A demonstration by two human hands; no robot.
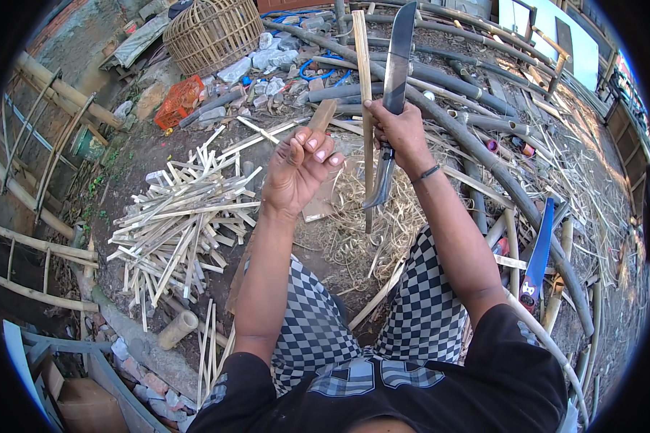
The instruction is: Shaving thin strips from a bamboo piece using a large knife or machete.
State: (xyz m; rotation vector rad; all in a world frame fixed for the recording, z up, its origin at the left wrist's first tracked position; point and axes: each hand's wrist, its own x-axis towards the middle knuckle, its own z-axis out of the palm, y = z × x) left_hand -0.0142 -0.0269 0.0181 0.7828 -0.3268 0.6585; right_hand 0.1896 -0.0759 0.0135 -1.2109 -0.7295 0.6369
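Observation:
My right hand (401, 133) is closed round a machete (397, 65), its broad dark blade pointing up and away from me. The thumb of that hand also pins a long, narrow split bamboo strip (362, 58) upright beside the blade. To the left, my left hand (300, 169) is raised palm up with its fingers curled in and thumb bent against them. Whatever may be between those fingertips is too small to make out. Just beyond them shows a flat brown piece of wood (323, 115); whether the hand touches it is unclear. Curly bamboo shavings (361, 224) cover the ground between my knees.
A heap of split bamboo sticks (188, 224) lies at the left. A blue handsaw (538, 252) rests at the right near long bamboo poles (484, 144). Farther off are an orange crate (179, 102), a woven bamboo cage (213, 36) and rubble. A cut bamboo section (177, 330) lies lower left.

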